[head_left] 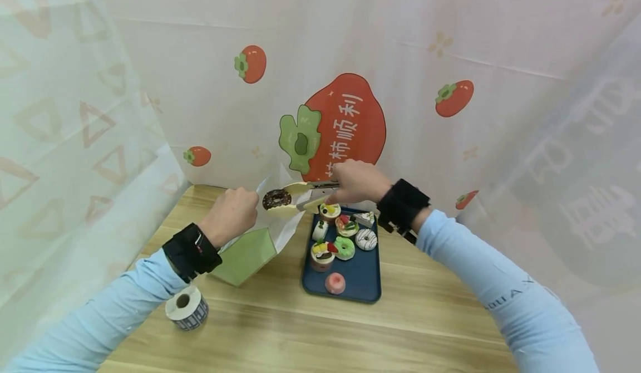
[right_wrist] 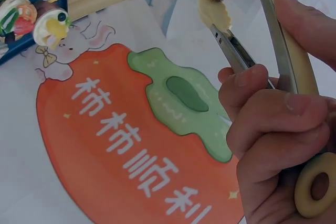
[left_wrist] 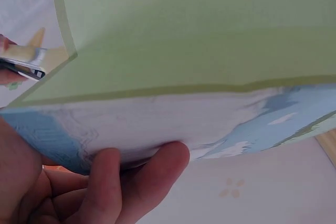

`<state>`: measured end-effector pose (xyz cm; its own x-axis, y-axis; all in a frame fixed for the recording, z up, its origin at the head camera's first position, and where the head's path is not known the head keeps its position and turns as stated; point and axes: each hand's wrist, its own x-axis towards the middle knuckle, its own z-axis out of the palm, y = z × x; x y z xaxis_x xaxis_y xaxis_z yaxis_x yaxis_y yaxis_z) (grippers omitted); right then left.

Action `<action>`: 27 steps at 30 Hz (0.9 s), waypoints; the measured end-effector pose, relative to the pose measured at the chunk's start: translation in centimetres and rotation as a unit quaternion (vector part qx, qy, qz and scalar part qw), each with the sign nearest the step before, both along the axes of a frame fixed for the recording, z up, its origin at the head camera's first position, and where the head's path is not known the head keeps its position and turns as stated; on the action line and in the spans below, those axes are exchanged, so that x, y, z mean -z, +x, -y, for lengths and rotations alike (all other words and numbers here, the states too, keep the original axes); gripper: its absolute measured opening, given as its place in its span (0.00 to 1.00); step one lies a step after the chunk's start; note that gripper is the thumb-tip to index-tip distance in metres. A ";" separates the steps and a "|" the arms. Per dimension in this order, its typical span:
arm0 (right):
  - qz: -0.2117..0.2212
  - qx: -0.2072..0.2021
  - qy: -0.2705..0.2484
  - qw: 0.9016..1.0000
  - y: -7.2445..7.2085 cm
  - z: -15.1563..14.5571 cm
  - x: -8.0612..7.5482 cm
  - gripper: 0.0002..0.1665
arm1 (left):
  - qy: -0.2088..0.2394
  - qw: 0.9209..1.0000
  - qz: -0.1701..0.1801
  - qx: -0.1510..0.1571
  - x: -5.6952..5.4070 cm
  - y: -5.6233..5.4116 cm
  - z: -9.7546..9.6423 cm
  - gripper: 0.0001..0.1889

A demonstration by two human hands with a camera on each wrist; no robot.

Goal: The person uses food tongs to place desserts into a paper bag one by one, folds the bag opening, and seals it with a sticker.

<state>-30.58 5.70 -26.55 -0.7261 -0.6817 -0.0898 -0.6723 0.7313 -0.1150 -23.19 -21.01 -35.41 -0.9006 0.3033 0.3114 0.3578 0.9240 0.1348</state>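
Note:
My right hand (head_left: 358, 181) grips a pair of tongs (right_wrist: 286, 40) with metal arms and cream-coloured tips. Between those tips is a chocolate donut (head_left: 272, 199) with sprinkles, held up over the mouth of a paper bag. My left hand (head_left: 233, 216) holds that paper bag (head_left: 245, 256), which is tilted. One face of it is plain green, while a blue and white print (left_wrist: 131, 124) covers the side by my fingers in the left wrist view. The fingers are curled against this printed side; in the head view the bag's far part is hidden behind the hand.
Right of the bag lies a dark blue tray (head_left: 363, 286) with several pastries, among them a green donut (head_left: 344, 248), a white donut (head_left: 366, 239) and a pink pudding-like sweet (head_left: 335, 283). A label roll (head_left: 187, 308) stands at the left. A printed curtain (head_left: 410, 139) hangs behind the table.

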 end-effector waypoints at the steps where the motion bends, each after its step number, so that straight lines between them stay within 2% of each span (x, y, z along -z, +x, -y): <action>1: -0.006 0.003 0.017 1.000 -0.2 0.6 0.1 0.21 | 0.000 1.000 0.002 -0.001 0.0 0.0 0.0 0.10; 5: -0.031 0.005 0.059 0.998 -0.9 2.8 0.9 0.23 | 0.000 1.000 0.001 -0.001 0.0 0.0 -0.2 0.12; 10: -0.048 -0.006 0.075 0.996 -1.4 5.0 2.1 0.21 | 0.002 1.000 -0.004 0.001 0.0 0.0 -0.2 0.14; 14: -0.063 -0.022 0.094 0.993 -1.3 6.3 2.9 0.21 | 0.007 1.000 -0.013 0.004 0.0 0.2 -0.3 0.14; 18: -0.104 -0.048 0.109 0.987 -1.3 7.7 4.3 0.19 | 0.005 1.000 -0.018 0.006 0.0 0.2 -0.4 0.12; 22: -0.140 -0.072 0.118 0.980 -1.0 9.1 5.6 0.22 | 0.001 1.000 -0.017 0.002 0.0 0.2 -0.4 0.10; 27: -0.157 -0.079 0.123 0.977 -0.5 10.5 7.1 0.25 | 0.014 1.000 -0.011 0.008 0.2 0.2 -0.6 0.13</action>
<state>-31.09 -4.78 -33.61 -0.6317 -0.7732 -0.0555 -0.7529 0.5949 0.2814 -23.03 -20.36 -35.57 -0.8888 0.3083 0.3390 0.3753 0.9143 0.1525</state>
